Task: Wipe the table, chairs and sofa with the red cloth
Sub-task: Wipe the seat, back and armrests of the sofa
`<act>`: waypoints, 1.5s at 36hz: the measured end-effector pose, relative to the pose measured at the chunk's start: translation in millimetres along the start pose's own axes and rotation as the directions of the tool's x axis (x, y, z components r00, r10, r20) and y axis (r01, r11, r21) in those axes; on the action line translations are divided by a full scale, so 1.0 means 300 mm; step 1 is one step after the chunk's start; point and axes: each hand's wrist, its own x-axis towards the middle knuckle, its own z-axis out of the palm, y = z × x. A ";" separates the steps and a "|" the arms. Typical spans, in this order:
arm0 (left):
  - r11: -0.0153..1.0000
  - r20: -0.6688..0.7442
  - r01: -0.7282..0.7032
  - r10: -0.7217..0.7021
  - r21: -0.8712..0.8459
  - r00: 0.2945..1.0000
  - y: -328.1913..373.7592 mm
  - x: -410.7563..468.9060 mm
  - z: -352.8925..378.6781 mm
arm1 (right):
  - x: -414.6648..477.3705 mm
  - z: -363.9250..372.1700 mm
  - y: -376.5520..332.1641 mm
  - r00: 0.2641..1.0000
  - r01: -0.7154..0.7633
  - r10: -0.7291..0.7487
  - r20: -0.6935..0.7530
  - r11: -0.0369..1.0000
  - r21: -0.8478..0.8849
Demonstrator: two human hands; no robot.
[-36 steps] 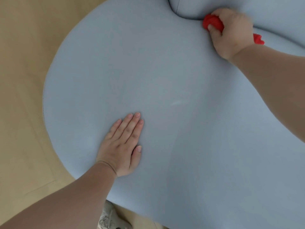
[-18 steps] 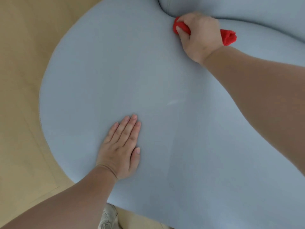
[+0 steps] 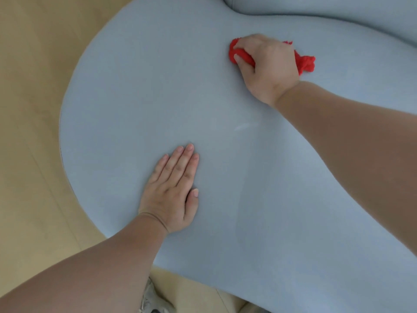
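The pale blue sofa point(image 3: 158, 98) seat fills most of the frame, with tan floor point(image 3: 33, 109) down the left edge. The right hand point(image 3: 268, 64) has left the crease under the backrest at the top of the frame, where it was working a second ago, and has drawn down onto the open seat in the upper right. Its fingers are curled tight round the bunched cloth point(image 3: 305, 64), which is pressed to the fabric. The left hand point(image 3: 173, 190) has not moved from lower centre: flat, fingers point(image 3: 180, 159) straight, bracing. The seam looks done, I judge, and the broad seat comes next. A shoe point(image 3: 151, 299) shows at the bottom edge.
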 end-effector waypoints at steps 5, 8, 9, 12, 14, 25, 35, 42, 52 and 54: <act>1.000 0.004 -0.002 0.002 0.007 1.000 0.003 0.000 -0.003 | -0.089 0.011 -0.064 1.000 0.018 -0.019 0.004 0.998 0.064; 1.000 0.000 -0.008 0.008 0.014 1.000 0.004 0.003 -0.005 | -0.152 0.018 -0.107 0.999 0.037 -0.037 -0.008 0.995 0.090; 1.000 -0.001 -0.009 0.009 0.014 1.000 0.004 0.003 -0.006 | -0.173 0.023 -0.121 0.999 0.047 -0.045 -0.015 0.994 0.100; 1.000 -0.004 -0.006 0.006 0.015 1.000 0.006 0.002 -0.009 | -0.228 0.034 -0.154 0.998 0.062 -0.060 -0.023 0.990 0.125; 1.000 -0.001 -0.002 0.002 0.018 1.000 0.007 0.000 -0.010 | -0.258 0.035 -0.174 0.998 0.062 -0.058 -0.027 0.989 0.138; 0.999 0.044 0.034 -0.035 0.036 0.998 0.018 -0.007 -0.029 | -0.454 0.037 -0.277 0.997 0.076 -0.069 -0.040 0.980 0.183; 0.993 0.112 0.081 -0.090 0.089 0.990 0.037 -0.016 -0.064 | -0.699 0.026 -0.378 0.996 0.082 -0.089 0.030 0.976 0.202; 0.986 0.134 0.142 -0.153 0.089 0.979 0.041 -0.100 -0.073 | -0.879 0.031 -0.437 0.990 0.113 -0.128 0.057 0.969 0.221; 0.981 0.161 0.186 -0.193 0.060 0.968 0.020 -0.266 -0.088 | -0.987 -0.004 -0.486 0.952 0.196 -0.254 0.168 0.934 0.299; 0.982 0.166 0.180 -0.186 0.052 0.968 0.004 -0.305 -0.095 | -0.981 -0.034 -0.468 0.924 0.225 -0.306 0.231 0.920 0.320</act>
